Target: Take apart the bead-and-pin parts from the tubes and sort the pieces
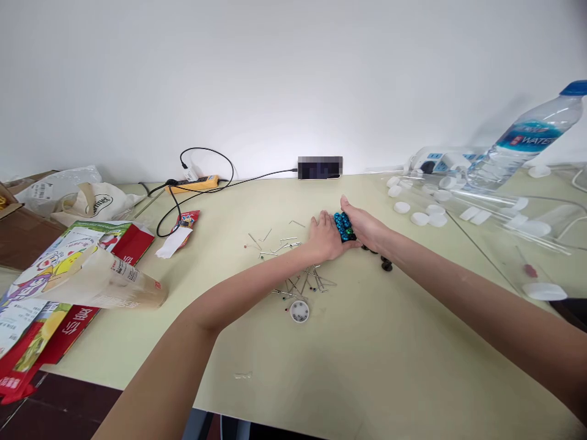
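Observation:
A small heap of blue beads (343, 227) lies on the pale green table (376, 354) between my two hands. My left hand (324, 238) lies flat, fingers stretched and together, pressing against the beads from the left. My right hand (362, 225) stands on its edge with fingers straight, cupping the beads from the right. Neither hand grips anything. A few dark beads (386, 264) sit loose beside my right wrist. Several thin metal pins (298, 278) are scattered under and around my left forearm. A small white cap (299, 311) holding tiny pieces sits nearer to me.
Clear plastic tubes and white caps (426, 215) lie at the right, with a tilted water bottle (523, 143) and a power strip (435, 162). A yellow device with black cable (195, 181), snack packets (183, 229), bags (82, 201) and a paper cup (105, 284) occupy the left.

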Motion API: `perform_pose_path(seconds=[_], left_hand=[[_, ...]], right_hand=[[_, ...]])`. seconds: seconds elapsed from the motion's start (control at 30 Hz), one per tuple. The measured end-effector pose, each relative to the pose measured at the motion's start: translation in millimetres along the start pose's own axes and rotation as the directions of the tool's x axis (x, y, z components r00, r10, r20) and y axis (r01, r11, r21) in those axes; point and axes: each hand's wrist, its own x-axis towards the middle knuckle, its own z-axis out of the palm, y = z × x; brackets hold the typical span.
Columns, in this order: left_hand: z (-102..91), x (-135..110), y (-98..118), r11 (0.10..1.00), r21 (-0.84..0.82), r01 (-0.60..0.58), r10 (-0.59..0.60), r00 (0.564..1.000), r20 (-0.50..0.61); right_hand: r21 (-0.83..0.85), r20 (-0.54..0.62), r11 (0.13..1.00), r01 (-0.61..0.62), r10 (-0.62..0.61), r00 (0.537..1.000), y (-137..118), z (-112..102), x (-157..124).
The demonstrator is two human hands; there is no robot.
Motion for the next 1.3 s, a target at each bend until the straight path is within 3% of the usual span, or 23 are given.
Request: perform_pose_path(seconds=[0.17,0.3,0.4,0.53,0.63,0.87,1.07,1.3], left_hand=[[1.1,4,-2,1.0,0.001,-0.001,0.001,1.0,-0.012],[-0.1,4,-3,1.0,-0.017,-0.002,0.002,1.0,-0.006],[0.6,4,-4,0.999,-0.046,0.0,0.0,1.0,-0.018],[4.7,4,-6,0.997,-0.075,-0.002,-0.002,0.999,-0.044],[7.0,4,-7,0.996,-0.083,-0.01,0.005,0.998,-0.059],[1.5,1,-5,0.997,-0.073,-0.007,0.004,0.999,-0.042],[1.5,2,-4,0.998,-0.055,0.007,-0.009,0.999,-0.047],[0.9,0,-3,0.998,-0.055,0.007,-0.01,0.999,-0.049]], right_hand=[[0.061,0.053,0.997,-0.04,0.037,0.998,-4,1,-4],[-0.155,0.011,0.982,0.103,-0.103,0.995,2,-2,-1],[-0.417,0.01,0.88,0.23,-0.248,0.969,7,-6,6],[-0.599,0.017,0.753,0.27,-0.326,0.945,5,-18,10],[-0.745,0.04,0.603,0.285,-0.387,0.921,-2,-29,8],[-0.913,0.105,0.329,0.243,-0.386,0.916,-8,-39,2],[-0.949,0.133,0.21,0.234,-0.406,0.904,-10,-30,-5],[-0.954,0.172,0.151,0.257,-0.425,0.889,-10,-28,-6]])
